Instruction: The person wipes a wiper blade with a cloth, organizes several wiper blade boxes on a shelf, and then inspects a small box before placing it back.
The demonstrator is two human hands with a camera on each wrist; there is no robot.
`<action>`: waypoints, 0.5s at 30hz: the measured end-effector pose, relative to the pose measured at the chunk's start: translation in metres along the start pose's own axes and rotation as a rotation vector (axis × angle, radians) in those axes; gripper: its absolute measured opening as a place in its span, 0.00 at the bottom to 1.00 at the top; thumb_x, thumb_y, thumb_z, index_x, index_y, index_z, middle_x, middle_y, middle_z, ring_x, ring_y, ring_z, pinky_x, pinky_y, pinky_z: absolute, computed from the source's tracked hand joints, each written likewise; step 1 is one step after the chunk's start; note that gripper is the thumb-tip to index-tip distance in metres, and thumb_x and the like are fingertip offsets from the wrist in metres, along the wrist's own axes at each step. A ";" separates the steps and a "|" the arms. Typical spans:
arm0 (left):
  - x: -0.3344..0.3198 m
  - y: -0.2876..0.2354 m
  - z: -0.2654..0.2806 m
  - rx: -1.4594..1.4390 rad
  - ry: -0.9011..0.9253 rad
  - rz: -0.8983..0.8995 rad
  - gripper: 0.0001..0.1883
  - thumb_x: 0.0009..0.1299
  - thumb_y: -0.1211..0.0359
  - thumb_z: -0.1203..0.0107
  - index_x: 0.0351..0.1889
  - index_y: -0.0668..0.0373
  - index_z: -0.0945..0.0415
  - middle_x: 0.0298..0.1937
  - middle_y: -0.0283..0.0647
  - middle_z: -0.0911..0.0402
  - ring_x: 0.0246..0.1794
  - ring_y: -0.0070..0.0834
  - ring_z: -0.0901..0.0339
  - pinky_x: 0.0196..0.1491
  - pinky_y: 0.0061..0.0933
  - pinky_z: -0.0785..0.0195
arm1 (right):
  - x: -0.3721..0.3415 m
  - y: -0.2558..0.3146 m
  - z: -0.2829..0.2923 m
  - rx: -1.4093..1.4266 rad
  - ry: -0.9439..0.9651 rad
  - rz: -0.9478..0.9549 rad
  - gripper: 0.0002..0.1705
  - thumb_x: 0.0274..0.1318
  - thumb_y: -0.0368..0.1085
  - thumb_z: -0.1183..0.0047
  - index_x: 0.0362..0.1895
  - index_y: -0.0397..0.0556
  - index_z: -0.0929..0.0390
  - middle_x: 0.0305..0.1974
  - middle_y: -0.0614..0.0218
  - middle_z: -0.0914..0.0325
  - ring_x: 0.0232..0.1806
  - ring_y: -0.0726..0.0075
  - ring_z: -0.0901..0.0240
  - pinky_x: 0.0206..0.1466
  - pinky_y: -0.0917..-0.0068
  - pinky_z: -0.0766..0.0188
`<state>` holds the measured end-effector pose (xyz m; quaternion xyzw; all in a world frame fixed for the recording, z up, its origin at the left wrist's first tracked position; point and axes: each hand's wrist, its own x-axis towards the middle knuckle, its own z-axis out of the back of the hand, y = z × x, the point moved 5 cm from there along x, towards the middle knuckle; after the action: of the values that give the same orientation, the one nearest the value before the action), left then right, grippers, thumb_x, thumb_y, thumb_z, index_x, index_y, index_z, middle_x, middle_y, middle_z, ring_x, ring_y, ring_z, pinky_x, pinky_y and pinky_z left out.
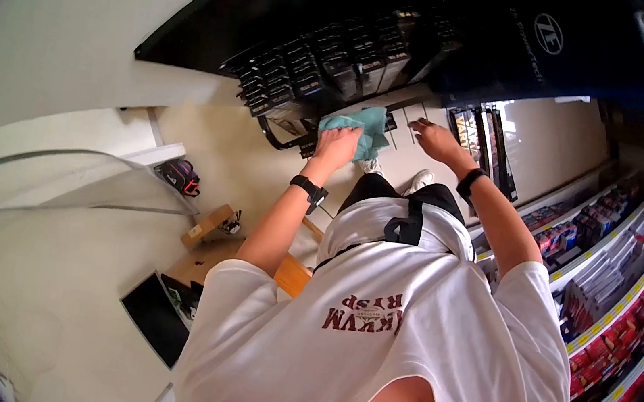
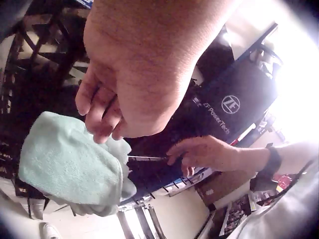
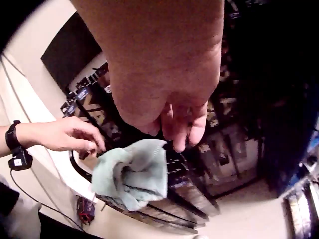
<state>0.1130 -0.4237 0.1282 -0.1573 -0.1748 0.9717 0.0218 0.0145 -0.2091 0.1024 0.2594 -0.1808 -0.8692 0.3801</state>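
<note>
Near the upper centre of the head view, our left hand (image 1: 335,147) holds a soft, pale green cloth (image 1: 376,123) in curled fingers, with its loose folds spreading beyond the fingertips. The cloth lies beside a black rack of dark, tightly packed packets (image 1: 307,65). Our right hand (image 2: 207,153), right of centre in the left wrist view, has bent fingers near a thin, pale rod-like line (image 2: 144,158); we cannot tell whether it pinches that or merely comes close. At the upper right of the head view, a dark blue panel with white lettering (image 1: 519,60) stands beside the rack. We judge the loose folds the main risk: they could snag on a rack edge or packet corner, and a quick pull might drag packets out of line. A thin black cable (image 3: 42,201), running down the lower left of the right wrist view, could catch if our left arm swings wide.
</note>
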 end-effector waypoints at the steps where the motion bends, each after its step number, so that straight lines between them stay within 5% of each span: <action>1: 0.005 -0.008 -0.006 -0.011 0.013 -0.040 0.09 0.67 0.70 0.55 0.41 0.59 0.25 0.38 0.50 0.19 0.37 0.52 0.20 0.39 0.51 0.27 | -0.013 -0.024 -0.009 0.038 -0.047 0.018 0.20 0.58 0.31 0.54 0.56 0.52 0.26 0.48 0.52 0.21 0.45 0.41 0.23 0.48 0.52 0.25; 4: 0.015 -0.033 -0.022 -0.024 0.049 -0.153 0.08 0.67 0.70 0.55 0.39 0.59 0.25 0.37 0.50 0.19 0.37 0.51 0.20 0.39 0.53 0.28 | -0.057 -0.089 -0.037 -0.001 0.085 -0.155 0.17 0.58 0.31 0.55 0.51 0.48 0.23 0.43 0.51 0.19 0.45 0.42 0.23 0.48 0.53 0.26; 15: 0.051 -0.150 -0.052 -0.011 0.258 -0.488 0.10 0.67 0.70 0.54 0.42 0.59 0.25 0.39 0.50 0.20 0.41 0.51 0.22 0.42 0.51 0.30 | -0.233 -0.169 -0.064 0.260 -0.068 -0.570 0.16 0.54 0.32 0.55 0.44 0.45 0.20 0.38 0.46 0.19 0.44 0.42 0.22 0.49 0.55 0.25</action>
<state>0.0793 -0.2611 0.1184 -0.2332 -0.2087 0.9086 0.2767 0.0905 0.0684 0.0379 0.3169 -0.2229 -0.9185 0.0787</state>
